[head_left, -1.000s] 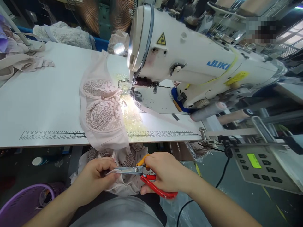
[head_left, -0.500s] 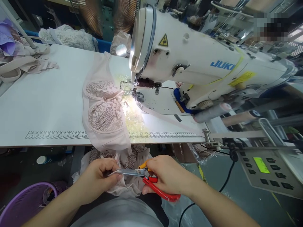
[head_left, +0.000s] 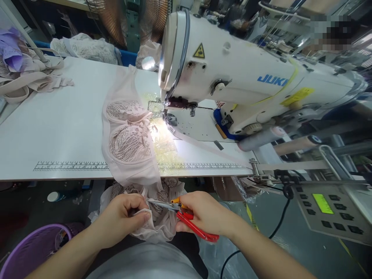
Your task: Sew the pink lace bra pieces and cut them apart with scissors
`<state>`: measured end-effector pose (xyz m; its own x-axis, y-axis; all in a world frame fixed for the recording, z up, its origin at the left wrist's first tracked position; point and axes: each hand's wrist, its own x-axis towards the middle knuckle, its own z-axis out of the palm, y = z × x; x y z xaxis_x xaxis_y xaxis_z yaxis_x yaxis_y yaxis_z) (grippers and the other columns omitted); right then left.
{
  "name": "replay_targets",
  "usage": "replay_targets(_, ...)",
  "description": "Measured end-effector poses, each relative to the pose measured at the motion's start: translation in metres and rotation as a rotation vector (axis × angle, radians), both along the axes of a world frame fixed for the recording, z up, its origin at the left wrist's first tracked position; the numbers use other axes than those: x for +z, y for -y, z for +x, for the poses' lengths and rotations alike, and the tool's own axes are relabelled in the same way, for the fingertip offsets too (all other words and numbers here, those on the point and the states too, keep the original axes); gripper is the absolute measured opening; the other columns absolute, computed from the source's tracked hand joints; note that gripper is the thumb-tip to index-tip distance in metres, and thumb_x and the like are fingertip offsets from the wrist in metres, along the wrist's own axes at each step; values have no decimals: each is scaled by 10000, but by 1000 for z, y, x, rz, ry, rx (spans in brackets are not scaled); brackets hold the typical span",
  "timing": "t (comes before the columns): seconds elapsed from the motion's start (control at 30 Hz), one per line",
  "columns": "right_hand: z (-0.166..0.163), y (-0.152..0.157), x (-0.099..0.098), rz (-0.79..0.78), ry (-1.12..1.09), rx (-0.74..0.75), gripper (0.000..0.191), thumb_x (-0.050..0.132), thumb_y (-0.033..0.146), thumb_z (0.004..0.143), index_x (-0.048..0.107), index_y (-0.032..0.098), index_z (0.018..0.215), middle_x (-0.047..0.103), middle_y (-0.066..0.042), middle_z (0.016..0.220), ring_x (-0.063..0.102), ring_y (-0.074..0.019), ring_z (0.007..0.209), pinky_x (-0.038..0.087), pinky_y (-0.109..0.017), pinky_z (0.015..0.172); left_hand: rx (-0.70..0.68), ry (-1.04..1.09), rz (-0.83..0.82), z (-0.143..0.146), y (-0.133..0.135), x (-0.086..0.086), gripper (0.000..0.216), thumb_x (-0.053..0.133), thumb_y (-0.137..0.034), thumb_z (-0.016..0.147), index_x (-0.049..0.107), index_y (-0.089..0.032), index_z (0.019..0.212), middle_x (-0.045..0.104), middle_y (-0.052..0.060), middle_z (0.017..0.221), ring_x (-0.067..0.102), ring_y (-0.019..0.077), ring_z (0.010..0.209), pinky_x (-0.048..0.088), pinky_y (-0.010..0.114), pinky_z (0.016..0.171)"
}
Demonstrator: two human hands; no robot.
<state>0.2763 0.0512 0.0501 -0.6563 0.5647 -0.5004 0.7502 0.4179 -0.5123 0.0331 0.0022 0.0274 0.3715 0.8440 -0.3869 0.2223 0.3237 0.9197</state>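
My left hand (head_left: 126, 219) pinches the pale pink edge of a bra (head_left: 158, 228) that hangs in folds over my lap below the table edge. My right hand (head_left: 200, 215) is closed around the scissors (head_left: 197, 228), which have one red and one orange handle. Their metal blades point left, their tips near the fingers of my left hand; whether fabric lies between them cannot be made out. Above, a pale pink lace bra (head_left: 130, 143) lies on the white table (head_left: 58, 128), its lower end draping over the front edge toward my lap.
A white sewing machine (head_left: 232, 66) fills the right of the table, its lamp lit at the needle. A control panel (head_left: 328, 209) stands at the right. At lower left is a purple basket (head_left: 37, 248); fabric pieces (head_left: 31, 79) lie at upper left.
The scissors have tilted, their tips rising slightly away from the fabric edge at my left thumb. The pinched edge now shows more openly. My left hand keeps its hold.
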Motion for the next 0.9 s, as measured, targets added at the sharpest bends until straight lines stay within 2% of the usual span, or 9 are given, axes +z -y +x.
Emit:
replay_targets(0.17, 5, 0, -7, 60, -162, -113, 523, 663, 616, 742, 331, 220, 654, 410, 46, 645, 328, -114, 578, 254, -242, 541, 32, 24, -26, -2, -1, 1, 295, 630, -396, 748, 536, -163, 592, 452, -33, 589, 378, 89, 508, 315, 203, 471)
replay_targets(0.3, 5, 15, -18, 96, -366, -259, 573, 646, 705, 700, 332, 228, 650, 452, 35, 649, 373, -117, 568, 290, -248, 526, 79, 9, 70, -7, -3, -1, 302, 613, -409, 794, 570, -165, 621, 485, -26, 601, 409, 99, 537, 356, 197, 492)
replay_targets(0.43, -6, 46, -43, 221, -503, -133, 381, 711, 514, 727, 470, 219, 729, 578, -25, 739, 510, -169, 660, 396, -278, 594, 140, -46, 172, -10, -5, -3, 283, 612, -393, 809, 607, -168, 638, 563, -3, 618, 494, 126, 579, 420, 209, 537)
replay_targets(0.57, -26, 68, -67, 461, -498, 34, 90, 597, 249, 773, 532, 207, 728, 612, -48, 708, 532, -200, 683, 422, -309, 604, 214, -167, 286, -15, 1, -4, 236, 633, -384, 797, 673, -174, 699, 653, 27, 684, 572, 164, 641, 466, 229, 593)
replay_targets(0.63, -34, 73, -72, 571, -465, 66, 75, 560, 216, 808, 555, 194, 737, 613, -55, 690, 530, -207, 681, 431, -317, 600, 299, -237, 319, -19, 7, -4, 222, 644, -397, 795, 686, -189, 730, 654, 12, 681, 571, 162, 648, 463, 219, 604)
replay_targets(0.73, -40, 77, -72, 661, -399, 27, 136, 539, 243, 877, 587, 168, 774, 629, -76, 730, 547, -218, 698, 448, -328, 603, 486, -306, 285, -27, 18, -5, 211, 670, -421, 782, 669, -211, 761, 641, -28, 681, 555, 144, 655, 442, 186, 596)
replay_targets(0.83, -44, 78, -67, 599, -279, -51, 148, 529, 245, 888, 610, 139, 823, 663, -115, 833, 588, -234, 735, 469, -343, 626, 596, -326, 231, -43, 30, -12, 271, 685, -491, 779, 639, -228, 827, 660, -55, 738, 564, 140, 683, 446, 171, 585)
replay_targets(0.9, -48, 79, -64, 445, -193, -53, 104, 569, 235, 841, 607, 138, 849, 674, -112, 859, 602, -229, 726, 461, -324, 600, 585, -418, 240, -59, 39, -18, 336, 624, -567, 826, 611, -235, 873, 661, -63, 744, 572, 138, 656, 460, 180, 558)
